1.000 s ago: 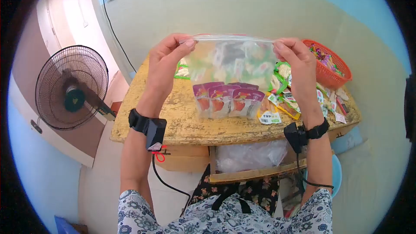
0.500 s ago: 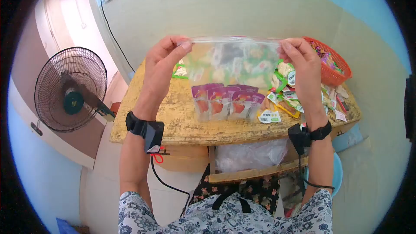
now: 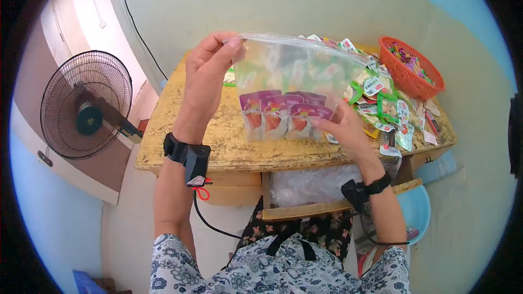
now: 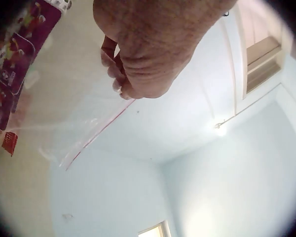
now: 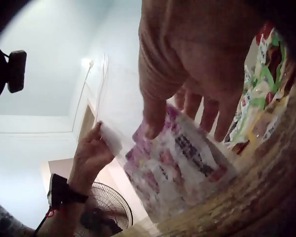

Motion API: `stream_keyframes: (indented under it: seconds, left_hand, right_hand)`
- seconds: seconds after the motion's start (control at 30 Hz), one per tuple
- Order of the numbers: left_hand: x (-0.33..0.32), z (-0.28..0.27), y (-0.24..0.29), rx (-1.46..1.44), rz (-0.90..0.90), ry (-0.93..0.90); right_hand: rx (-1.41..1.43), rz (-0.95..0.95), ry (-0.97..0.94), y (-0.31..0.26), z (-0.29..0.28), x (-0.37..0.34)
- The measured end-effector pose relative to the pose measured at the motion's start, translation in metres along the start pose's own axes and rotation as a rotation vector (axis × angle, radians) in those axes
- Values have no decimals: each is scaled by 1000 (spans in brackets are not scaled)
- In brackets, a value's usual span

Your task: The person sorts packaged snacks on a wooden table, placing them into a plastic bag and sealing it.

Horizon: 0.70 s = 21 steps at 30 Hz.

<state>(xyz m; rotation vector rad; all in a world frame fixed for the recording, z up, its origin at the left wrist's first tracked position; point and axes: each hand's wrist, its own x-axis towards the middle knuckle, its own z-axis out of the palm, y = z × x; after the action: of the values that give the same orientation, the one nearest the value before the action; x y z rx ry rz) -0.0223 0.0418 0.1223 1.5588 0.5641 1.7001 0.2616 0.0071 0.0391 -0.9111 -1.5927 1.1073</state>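
Observation:
A clear zip-top bag (image 3: pixel 289 68) hangs upright over the front of the table, with several purple-topped snack pouches (image 3: pixel 277 114) standing in a row at its bottom. My left hand (image 3: pixel 207 73) pinches its upper left corner between thumb and fingers. Down at the lower right side, my right hand (image 3: pixel 351 133) holds the bag beside the end pouch, thumb in front and fingers behind. The right wrist view shows that thumb (image 5: pixel 154 118) lying against the bag's face. A red line along the bag's top edge (image 4: pixel 96 138) shows in the left wrist view.
Behind and right of the bag lies a heap of small snack packets (image 3: pixel 376 90) on the worn yellow table (image 3: pixel 218 141). An orange basket (image 3: pixel 406 81) of colourful wrapped pieces stands at the back right. The open drawer (image 3: pixel 310 185) below holds clear plastic. A fan (image 3: pixel 87 103) stands left.
My right hand has left the upper right corner and moved down to the bag's lower right side. The bag's top edge now slopes down to the right. My left hand keeps its corner.

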Motion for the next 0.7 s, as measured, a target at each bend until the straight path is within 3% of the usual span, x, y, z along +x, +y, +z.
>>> stream_keyframes:
  seconds: [0.13, 0.4, 0.43, 0.7]
  left_hand:
    - [-16, -3, -10, 19, -40, 50]
    - [-83, -6, -67, 244, -368, -51]
    - [-86, 1, -70, 140, -394, -78]
    - [-109, 19, -88, 101, -419, -27]
  right_hand:
    - [-97, 84, 42, 2, 7, 1]
    - [113, 48, 132, 21, 15, -2]
    - [171, 35, 144, 25, 18, -1]
    - [295, -81, 181, 38, 29, 2]
